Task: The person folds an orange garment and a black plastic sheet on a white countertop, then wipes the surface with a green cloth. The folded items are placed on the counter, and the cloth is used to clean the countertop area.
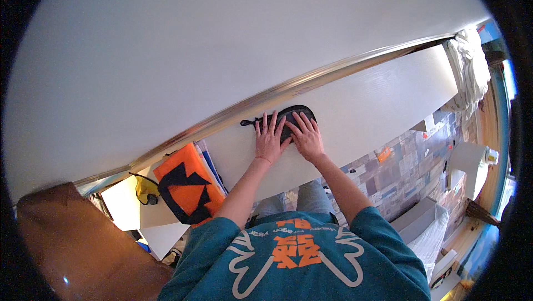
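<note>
A dark pouch (296, 108) with a rounded end lies flat on a long white tabletop (374, 93) in front of me. A short black loop sticks out from its left end. My left hand (269, 139) rests palm down over the left part of the pouch, fingers spread. Over the right part lies my right hand (307, 138), also flat with its fingers apart. The fingertips of the two hands nearly meet at the middle. Much of the pouch is hidden beneath them.
A white wall (229, 43) with a shiny trim strip runs behind the tabletop. An orange-and-black bag (189, 165) stands at the left, beside a brown panel (83, 242). White cloth (470, 64) hangs at the far right end. A grey box (418, 217) sits on the patterned floor (399, 163).
</note>
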The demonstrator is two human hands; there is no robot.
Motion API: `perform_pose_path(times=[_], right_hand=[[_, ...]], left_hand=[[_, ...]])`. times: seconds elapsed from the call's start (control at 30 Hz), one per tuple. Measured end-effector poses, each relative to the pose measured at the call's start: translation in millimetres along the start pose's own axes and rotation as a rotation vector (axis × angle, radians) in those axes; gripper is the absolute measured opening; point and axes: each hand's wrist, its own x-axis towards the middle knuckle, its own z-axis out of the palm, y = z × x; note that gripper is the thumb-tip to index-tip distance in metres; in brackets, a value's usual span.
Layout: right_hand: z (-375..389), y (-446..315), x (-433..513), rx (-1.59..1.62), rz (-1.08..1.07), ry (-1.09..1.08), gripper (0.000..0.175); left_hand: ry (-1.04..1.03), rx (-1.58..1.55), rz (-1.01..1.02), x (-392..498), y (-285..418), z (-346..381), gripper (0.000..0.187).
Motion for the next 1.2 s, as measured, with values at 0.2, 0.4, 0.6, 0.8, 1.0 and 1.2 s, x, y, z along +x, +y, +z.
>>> perform_pose_path(times=[0.2, 0.4, 0.6, 0.8, 1.0, 1.2], right_hand=[[13.0, -4.0, -113.8, 0.015, 0.048, -0.122, 0.057], [16.1, -1.3, -156.9, -0.010, 0.071, -0.155, 0.059], [-17.3, 63.9, -42.4, 0.060, 0.251, 0.190, 0.043], [-5.0, 78.3, -65.8, 0.275, 0.425, 0.318, 0.049], [-1.0, 21.5, -132.4, 0.428, 0.346, 0.130, 0.029], [-24.1, 29.0, -103.5, 0.428, 0.158, 0.030, 0.022]], left_hand=[[-0.190, 0.000, 0.122, -84.6, 48.1, 26.4, 0.092], [-0.263, -0.035, 0.227, -95.5, 59.4, 36.8, 0.096], [-0.130, -0.033, 0.255, 46.1, 63.7, 24.6, 0.094], [-0.181, -0.009, 0.336, 6.3, 64.1, 29.5, 0.068], [-0.201, -0.229, 0.228, -105.4, 46.1, 28.8, 0.060], [-0.027, -0.359, -0.067, -95.2, 21.9, 20.9, 0.056]])
